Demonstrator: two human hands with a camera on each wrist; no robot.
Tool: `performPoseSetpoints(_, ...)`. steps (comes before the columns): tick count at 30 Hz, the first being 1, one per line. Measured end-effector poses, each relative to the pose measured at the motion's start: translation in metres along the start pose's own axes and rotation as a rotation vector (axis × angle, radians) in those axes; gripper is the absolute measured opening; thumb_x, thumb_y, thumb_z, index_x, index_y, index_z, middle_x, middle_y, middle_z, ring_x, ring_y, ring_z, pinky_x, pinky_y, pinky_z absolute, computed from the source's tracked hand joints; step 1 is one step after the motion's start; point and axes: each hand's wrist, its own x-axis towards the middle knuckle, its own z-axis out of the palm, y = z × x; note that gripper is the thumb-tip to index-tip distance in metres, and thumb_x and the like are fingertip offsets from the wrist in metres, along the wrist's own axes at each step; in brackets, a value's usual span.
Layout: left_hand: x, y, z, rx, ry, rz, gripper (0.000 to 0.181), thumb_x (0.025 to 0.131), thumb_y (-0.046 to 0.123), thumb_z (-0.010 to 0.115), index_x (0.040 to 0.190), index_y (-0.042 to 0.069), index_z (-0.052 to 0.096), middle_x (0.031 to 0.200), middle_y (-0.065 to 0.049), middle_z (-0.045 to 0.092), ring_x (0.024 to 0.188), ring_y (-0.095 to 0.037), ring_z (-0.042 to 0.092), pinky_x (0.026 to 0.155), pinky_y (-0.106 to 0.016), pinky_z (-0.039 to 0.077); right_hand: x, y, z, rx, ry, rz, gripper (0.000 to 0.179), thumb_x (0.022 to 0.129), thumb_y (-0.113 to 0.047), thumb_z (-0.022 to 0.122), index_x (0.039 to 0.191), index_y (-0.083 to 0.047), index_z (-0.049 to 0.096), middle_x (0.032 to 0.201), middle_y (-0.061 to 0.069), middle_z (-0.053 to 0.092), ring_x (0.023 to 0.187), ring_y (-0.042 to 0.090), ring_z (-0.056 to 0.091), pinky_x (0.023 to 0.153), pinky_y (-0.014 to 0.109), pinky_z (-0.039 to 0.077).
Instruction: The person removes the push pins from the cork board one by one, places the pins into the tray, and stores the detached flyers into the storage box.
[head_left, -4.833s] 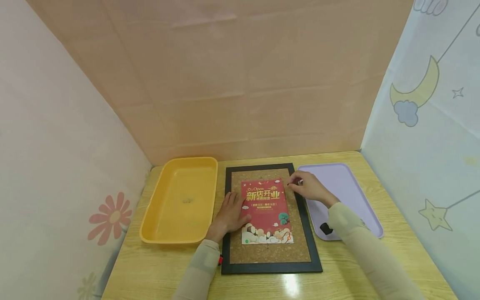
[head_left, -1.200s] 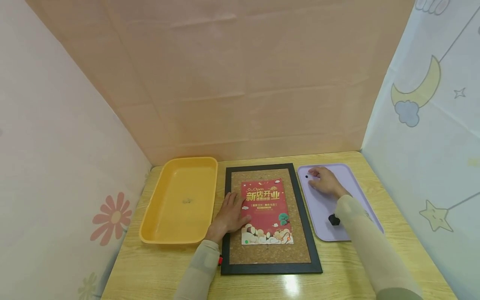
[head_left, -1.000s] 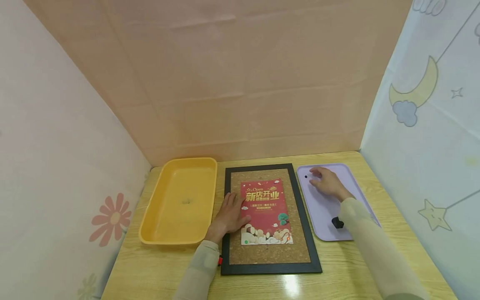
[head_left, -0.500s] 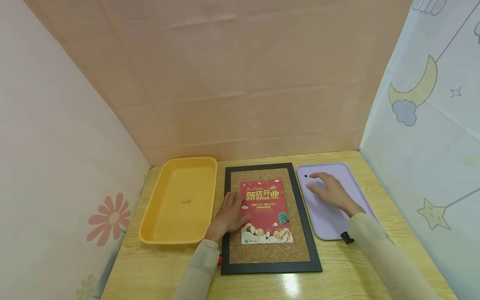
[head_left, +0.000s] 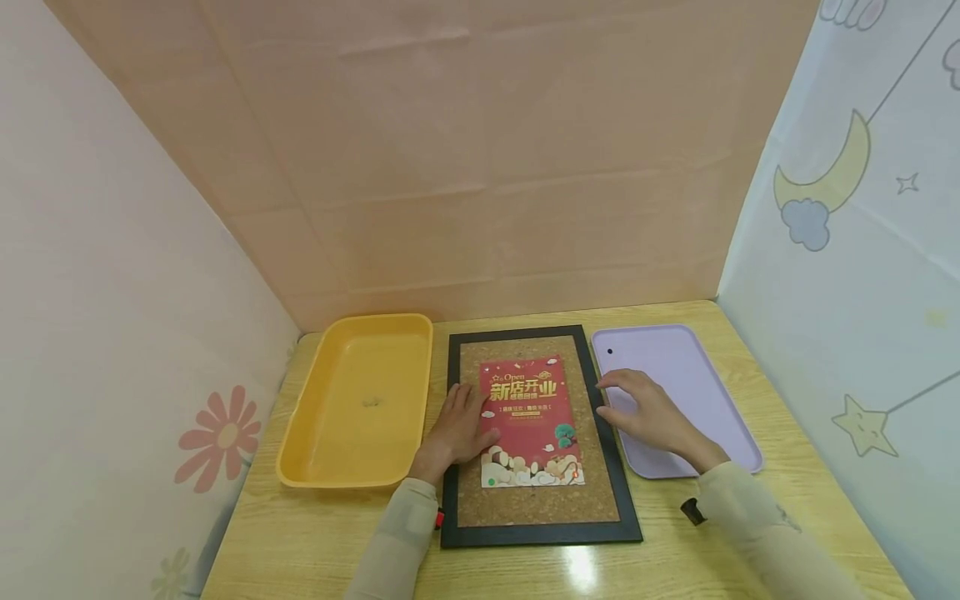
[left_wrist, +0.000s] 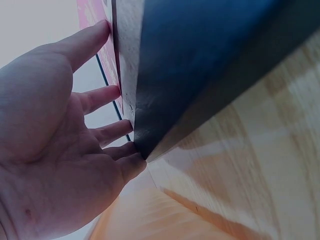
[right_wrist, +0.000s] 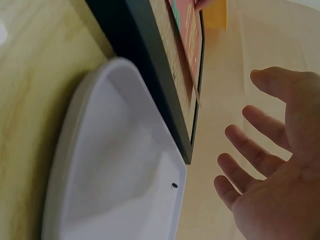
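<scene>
A red poster (head_left: 528, 433) with gold lettering lies on a black-framed cork board (head_left: 540, 507). My left hand (head_left: 456, 427) rests, fingers spread, along the poster's left edge and the frame. In the left wrist view the fingertips (left_wrist: 114, 92) touch the poster and board. My right hand (head_left: 647, 414) hovers with relaxed, parted fingers and holds nothing, over the left side of a lilac tray (head_left: 705, 379) beside the frame. A small black round piece (head_left: 610, 352) lies in the tray's far left corner. In the right wrist view a poster corner (right_wrist: 196, 97) stands off the cork.
A deep yellow tray (head_left: 281, 467) stands left of the board. All of it sits on a wood-grain table (head_left: 517, 575). A beige sheet (head_left: 480, 167) closes off the back, and patterned walls (head_left: 840, 292) flank both sides.
Earlier my right hand pinched a small dark thing at the board's upper right; a black piece now lies in the tray. The hand has since drawn back nearer me. The left hand stays still.
</scene>
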Motion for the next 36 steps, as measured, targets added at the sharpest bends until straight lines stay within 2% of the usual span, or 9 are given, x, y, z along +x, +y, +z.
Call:
performPoseSetpoints(7, -0.002, 0.001, -0.002, -0.012, -0.003, -0.006, 0.089, 0.100, 0.036, 0.083, 0.173, 0.009, 0.040, 0.182, -0.028, 0.030, 0.173, -0.050, 0.019, 0.143, -0.068, 0.020, -0.011, -0.017, 0.010, -0.029, 0.004, -0.119, 0.040, 0.093, -0.007, 0.091, 0.130, -0.002, 0.076, 0.134, 0.017, 0.077, 0.130, 0.044, 0.068, 0.106, 0.069, 0.057)
performPoseSetpoints(17, 0.000, -0.001, 0.000, 0.025, -0.005, 0.007, 0.089, 0.100, 0.038, 0.083, 0.172, 0.010, 0.039, 0.181, -0.027, 0.032, 0.173, -0.049, 0.022, 0.143, -0.068, 0.020, -0.025, -0.033, 0.028, -0.055, -0.042, -0.175, 0.041, 0.092, -0.006, 0.092, 0.130, -0.005, 0.077, 0.131, 0.012, 0.076, 0.124, 0.037, 0.070, 0.100, 0.064, 0.062)
performPoseSetpoints(21, 0.000, 0.000, 0.000, 0.024, -0.003, 0.012, 0.088, 0.101, 0.037, 0.083, 0.172, 0.009, 0.040, 0.181, -0.027, 0.032, 0.172, -0.049, 0.022, 0.144, -0.067, 0.020, -0.029, -0.036, 0.036, -0.050, -0.071, -0.181, 0.037, 0.093, -0.007, 0.091, 0.127, -0.008, 0.077, 0.130, 0.008, 0.076, 0.121, 0.031, 0.069, 0.100, 0.059, 0.062)
performPoseSetpoints(26, -0.001, 0.000, -0.001, 0.017, -0.007, 0.007, 0.089, 0.101, 0.037, 0.083, 0.172, 0.008, 0.040, 0.181, -0.027, 0.031, 0.173, -0.050, 0.022, 0.144, -0.068, 0.019, -0.033, -0.038, 0.046, -0.032, -0.149, -0.161, 0.031, 0.097, -0.011, 0.089, 0.125, -0.013, 0.077, 0.129, 0.006, 0.076, 0.118, 0.023, 0.065, 0.098, 0.049, 0.061)
performPoseSetpoints(30, -0.001, 0.001, -0.001, 0.014, -0.015, -0.002, 0.088, 0.102, 0.037, 0.082, 0.173, 0.009, 0.039, 0.183, -0.027, 0.029, 0.174, -0.050, 0.020, 0.144, -0.068, 0.019, -0.035, -0.039, 0.050, -0.016, -0.206, -0.137, 0.023, 0.100, -0.014, 0.086, 0.121, -0.020, 0.078, 0.127, -0.002, 0.075, 0.116, 0.017, 0.060, 0.097, 0.043, 0.058)
performPoseSetpoints(36, 0.000, 0.000, -0.001, 0.015, -0.014, -0.002, 0.088, 0.101, 0.036, 0.082, 0.173, 0.009, 0.039, 0.183, -0.027, 0.029, 0.174, -0.049, 0.020, 0.144, -0.068, 0.019, -0.037, -0.039, 0.052, -0.020, -0.211, -0.156, 0.017, 0.100, -0.014, 0.087, 0.114, -0.021, 0.080, 0.123, -0.006, 0.071, 0.113, 0.012, 0.056, 0.093, 0.039, 0.056)
